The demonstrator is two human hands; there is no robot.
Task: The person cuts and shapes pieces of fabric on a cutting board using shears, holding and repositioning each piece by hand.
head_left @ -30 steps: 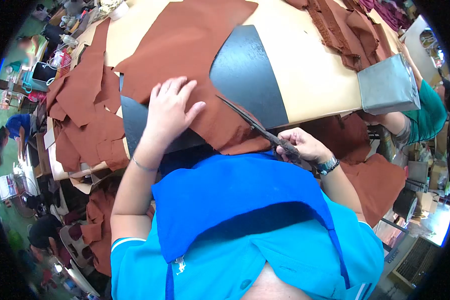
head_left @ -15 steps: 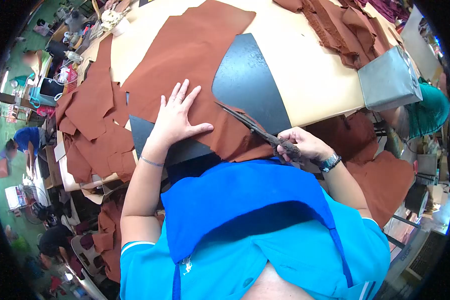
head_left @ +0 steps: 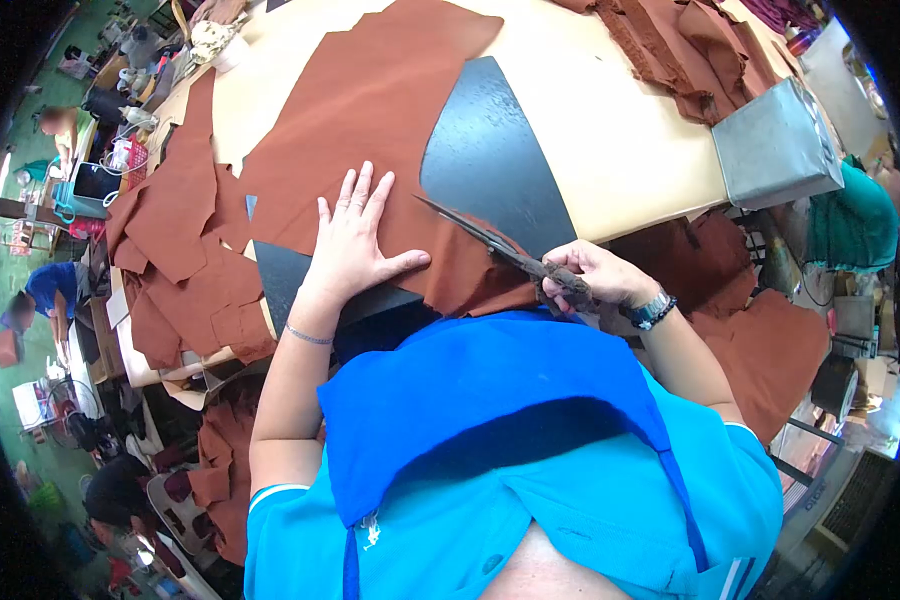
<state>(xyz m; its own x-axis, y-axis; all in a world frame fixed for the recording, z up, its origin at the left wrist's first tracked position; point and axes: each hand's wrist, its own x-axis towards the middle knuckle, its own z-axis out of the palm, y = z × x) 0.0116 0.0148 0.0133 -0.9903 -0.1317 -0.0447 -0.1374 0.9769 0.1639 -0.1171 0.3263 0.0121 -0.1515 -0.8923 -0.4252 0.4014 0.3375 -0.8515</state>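
A large reddish-brown leather piece [head_left: 355, 95] lies over a black board [head_left: 495, 140] on the table. My left hand [head_left: 355, 235] rests flat on the leather, fingers stretched and thumb apart. In my right hand [head_left: 600, 280] is a pair of scissors [head_left: 500, 248] with wrapped handles, and the fingers are closed round them. The blades point up and left along the leather's right edge, their tips lying over it. A strip of leather bunches below the blades, close to my blue apron [head_left: 490, 380].
Cut leather pieces [head_left: 185, 220] are heaped on the left, and more leather [head_left: 685, 60] lies at the back right. A metal box [head_left: 778, 145] stands on the right table edge. A person in blue [head_left: 55, 290] works at the far left.
The scissors and my right hand have shifted slightly left, so the tips reach farther over the leather. My left hand stays pressed on the leather. The whole view has tilted a little.
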